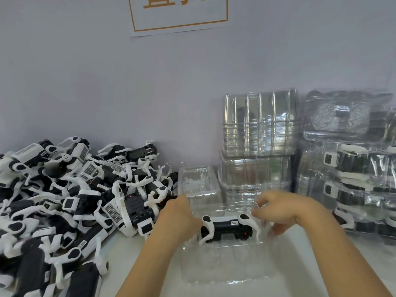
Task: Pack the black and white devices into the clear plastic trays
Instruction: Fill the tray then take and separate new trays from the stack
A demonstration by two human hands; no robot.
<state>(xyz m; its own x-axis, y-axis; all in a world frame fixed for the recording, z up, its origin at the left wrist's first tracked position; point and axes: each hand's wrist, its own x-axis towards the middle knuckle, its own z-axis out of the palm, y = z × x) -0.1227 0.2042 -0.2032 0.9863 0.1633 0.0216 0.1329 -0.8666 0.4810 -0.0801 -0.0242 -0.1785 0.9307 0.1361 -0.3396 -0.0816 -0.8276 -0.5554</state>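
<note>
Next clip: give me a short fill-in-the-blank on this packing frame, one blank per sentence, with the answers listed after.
1. The loose devices are heaped on the person's ____ side.
2. The device between the two hands lies in a clear ____.
3. The stack of empty trays stands against the ____.
4. The paper sign has a border coloured ____.

Missing words: left; tray; wall; orange
</note>
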